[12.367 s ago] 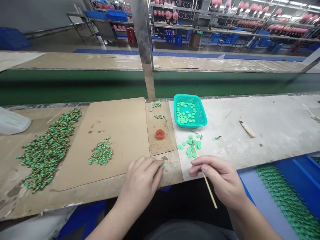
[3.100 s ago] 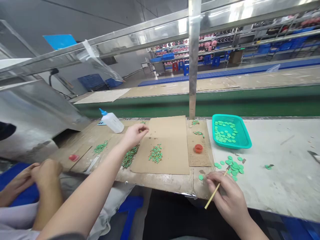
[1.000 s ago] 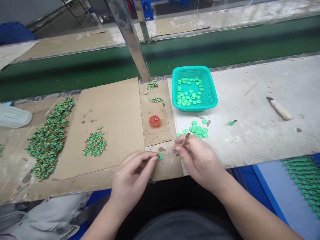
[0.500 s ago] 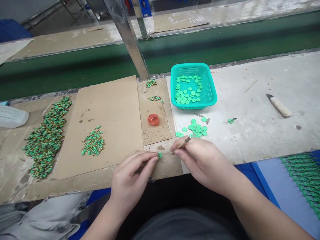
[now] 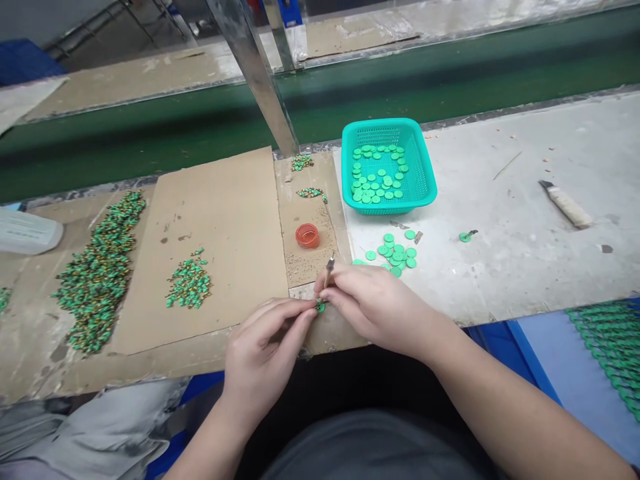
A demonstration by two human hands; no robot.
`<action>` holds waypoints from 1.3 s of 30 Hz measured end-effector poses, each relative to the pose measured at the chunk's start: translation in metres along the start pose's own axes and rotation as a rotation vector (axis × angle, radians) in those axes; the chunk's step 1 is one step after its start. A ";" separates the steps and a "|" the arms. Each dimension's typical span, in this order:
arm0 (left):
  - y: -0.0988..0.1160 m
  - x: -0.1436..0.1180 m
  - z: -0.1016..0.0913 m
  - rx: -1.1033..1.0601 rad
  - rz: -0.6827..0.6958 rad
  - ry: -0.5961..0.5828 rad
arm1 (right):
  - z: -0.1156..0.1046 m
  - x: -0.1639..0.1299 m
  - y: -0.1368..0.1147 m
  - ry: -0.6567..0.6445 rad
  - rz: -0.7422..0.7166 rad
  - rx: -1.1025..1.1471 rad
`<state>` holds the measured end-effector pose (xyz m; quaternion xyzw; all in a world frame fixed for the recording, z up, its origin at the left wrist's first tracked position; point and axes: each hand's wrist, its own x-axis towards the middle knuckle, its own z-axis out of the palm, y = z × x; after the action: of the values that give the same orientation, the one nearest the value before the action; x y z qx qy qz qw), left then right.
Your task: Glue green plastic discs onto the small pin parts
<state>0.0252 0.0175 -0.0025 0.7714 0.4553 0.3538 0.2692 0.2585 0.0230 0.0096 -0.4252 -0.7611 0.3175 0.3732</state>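
At the desk's point(image 5: 500, 267) near edge, the left hand point(image 5: 265, 353) pinched a small green disc point(image 5: 320, 307) between fingertips, apparently steadying it for work. The right hand point(image 5: 373, 303), fingers closed on a thin stick point(image 5: 329, 267), met it there. Loose discs point(image 5: 395, 253) and a red cap point(image 5: 307, 235) lay within reach, before the teal basket point(image 5: 423, 190).

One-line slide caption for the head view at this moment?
Left hand pinches a small green disc while right hand holds a thin stick beside an orange cap and teal basket.
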 end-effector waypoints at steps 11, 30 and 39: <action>0.001 0.001 0.000 0.010 -0.007 -0.006 | 0.001 0.002 0.001 -0.031 -0.043 0.003; 0.000 0.004 0.001 0.046 0.053 0.003 | 0.014 -0.006 0.004 0.148 -0.053 -0.001; -0.001 0.001 0.001 0.021 0.037 0.003 | 0.020 -0.023 0.002 0.173 -0.122 -0.028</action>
<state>0.0258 0.0186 -0.0035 0.7819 0.4449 0.3553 0.2538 0.2505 0.0007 -0.0097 -0.4088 -0.7549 0.2458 0.4501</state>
